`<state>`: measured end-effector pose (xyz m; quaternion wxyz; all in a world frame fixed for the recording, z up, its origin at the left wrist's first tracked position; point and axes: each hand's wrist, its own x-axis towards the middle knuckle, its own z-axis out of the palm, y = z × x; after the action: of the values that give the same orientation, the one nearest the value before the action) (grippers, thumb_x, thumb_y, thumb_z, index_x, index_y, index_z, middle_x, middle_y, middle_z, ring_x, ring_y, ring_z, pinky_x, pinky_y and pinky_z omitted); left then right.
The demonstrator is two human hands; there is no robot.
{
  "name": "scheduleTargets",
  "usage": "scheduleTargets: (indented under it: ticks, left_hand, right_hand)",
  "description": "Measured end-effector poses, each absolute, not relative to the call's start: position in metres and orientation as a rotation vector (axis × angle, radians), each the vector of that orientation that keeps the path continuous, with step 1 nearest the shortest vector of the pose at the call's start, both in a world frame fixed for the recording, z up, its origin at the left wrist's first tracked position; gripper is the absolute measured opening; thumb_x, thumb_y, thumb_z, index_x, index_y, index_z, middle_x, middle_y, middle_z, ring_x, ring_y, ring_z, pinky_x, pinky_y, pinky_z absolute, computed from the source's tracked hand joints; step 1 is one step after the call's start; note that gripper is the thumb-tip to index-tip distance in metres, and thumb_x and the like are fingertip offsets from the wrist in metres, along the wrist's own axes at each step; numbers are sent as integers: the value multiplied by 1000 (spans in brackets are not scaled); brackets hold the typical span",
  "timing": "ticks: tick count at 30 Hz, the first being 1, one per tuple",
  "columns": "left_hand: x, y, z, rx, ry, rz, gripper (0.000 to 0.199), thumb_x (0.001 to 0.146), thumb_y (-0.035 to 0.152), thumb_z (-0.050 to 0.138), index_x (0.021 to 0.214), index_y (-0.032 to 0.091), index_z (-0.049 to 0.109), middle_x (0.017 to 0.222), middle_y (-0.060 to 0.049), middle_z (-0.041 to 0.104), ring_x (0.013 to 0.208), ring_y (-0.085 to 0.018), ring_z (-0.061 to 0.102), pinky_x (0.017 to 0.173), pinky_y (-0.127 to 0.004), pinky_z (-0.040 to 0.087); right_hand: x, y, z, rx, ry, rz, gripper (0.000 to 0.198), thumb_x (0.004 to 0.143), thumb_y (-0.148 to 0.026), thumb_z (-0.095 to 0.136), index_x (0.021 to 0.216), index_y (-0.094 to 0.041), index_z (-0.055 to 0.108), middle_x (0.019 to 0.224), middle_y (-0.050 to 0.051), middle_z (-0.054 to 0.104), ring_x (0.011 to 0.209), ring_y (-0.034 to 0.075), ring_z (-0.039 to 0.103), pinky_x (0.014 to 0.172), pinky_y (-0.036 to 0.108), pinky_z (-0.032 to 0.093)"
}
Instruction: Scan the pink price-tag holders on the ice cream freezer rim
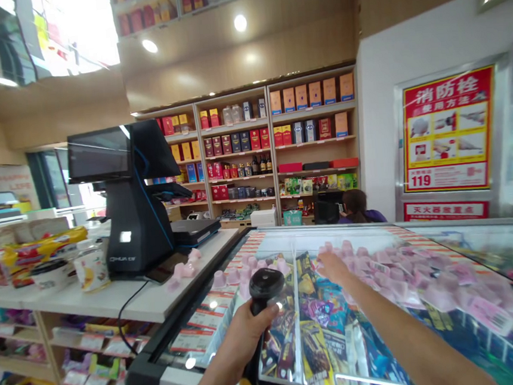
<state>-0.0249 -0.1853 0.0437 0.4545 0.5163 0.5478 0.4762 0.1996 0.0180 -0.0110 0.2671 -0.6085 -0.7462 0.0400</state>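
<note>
My left hand (256, 324) is wrapped round the handle of a black handheld barcode scanner (267, 282), its head pointing away from me above the freezer glass. Stretched far forward over the chest freezer (174, 382), my right hand (333, 266) is at the near edge of a spread of small pink cups (393, 288). Its fingertips meet a pink cup, but they are too small and blurred to show a grip. More pink cups (245, 271) lie left of the freezer's middle divider, and a few cups (185, 270) stand on the white counter. Packaged ice creams (322, 324) show beneath the glass.
A black point-of-sale terminal (129, 197) stands on the white counter (144, 298), with a cable hanging down. Snack packs (41, 247) sit left of it. Behind the freezer, a person (357, 207) is partly visible before shelves of boxes (238, 140).
</note>
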Motion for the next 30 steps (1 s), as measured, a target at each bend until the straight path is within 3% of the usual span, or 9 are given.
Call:
scheduleTargets:
  ticks: [5, 10, 15, 18, 21, 24, 27, 30]
  left_hand:
    - [-29, -189, 43, 1268, 1342, 1178, 32, 60, 44, 59, 70, 15, 48, 47, 6, 44, 42, -7, 41, 44, -20, 30]
    - [-30, -188, 41, 1276, 1354, 1142, 37, 57, 48, 59, 69, 15, 49, 45, 6, 44, 42, -8, 41, 44, -21, 31]
    - [-26, -188, 41, 1274, 1305, 1145, 35, 59, 46, 58, 72, 15, 48, 48, 6, 44, 42, -8, 40, 43, -21, 30]
    - [-26, -189, 41, 1304, 1268, 1140, 32, 61, 44, 58, 72, 15, 48, 48, 6, 44, 42, -7, 39, 44, -20, 29]
    - [-28, -186, 38, 1333, 1277, 1086, 32, 61, 44, 58, 71, 15, 48, 45, 7, 42, 41, -7, 38, 44, -20, 28]
    - [-33, -181, 35, 1314, 1329, 1112, 32, 62, 44, 57, 71, 15, 47, 45, 7, 42, 42, -7, 38, 44, -20, 28]
    - [-39, -176, 34, 1294, 1364, 1147, 31, 61, 43, 58, 70, 15, 48, 47, 7, 43, 43, -7, 39, 44, -20, 29]
    - [-47, -171, 33, 1272, 1420, 1150, 32, 59, 45, 59, 66, 15, 48, 44, 6, 44, 42, -8, 40, 44, -21, 29]
  right_hand:
    - [183, 19, -17, -1483, -1777, 316, 19, 60, -7, 46, 72, -14, 59, 77, 7, 62, 84, 19, 55, 80, 28, 37]
    - [169, 23, -19, -1302, -1425, 600, 22, 69, -17, 35, 77, -14, 54, 68, 4, 62, 65, 16, 59, 59, 26, 46]
    - [154, 15, -20, -947, -1105, 1115, 10, 65, -13, 40, 67, -18, 48, 60, 3, 60, 65, 15, 60, 62, 27, 48]
    - [150, 13, -19, -871, -1045, 1236, 10, 65, -13, 39, 68, -19, 47, 57, 3, 59, 64, 15, 60, 61, 27, 48]
    - [150, 15, -20, -968, -1111, 1142, 16, 66, -17, 37, 75, -17, 50, 62, 3, 60, 65, 16, 60, 60, 27, 48]
    - [149, 16, -24, -1178, -1238, 838, 25, 65, -20, 40, 85, -16, 53, 74, 5, 63, 70, 17, 59, 64, 29, 47]
    - [142, 17, -31, -1334, -1464, 467, 28, 61, -15, 43, 87, -16, 55, 85, 7, 63, 81, 18, 58, 75, 29, 43]
    - [127, 21, -37, -1403, -1647, 294, 31, 61, -10, 44, 89, -16, 55, 91, 7, 63, 87, 18, 57, 79, 27, 41]
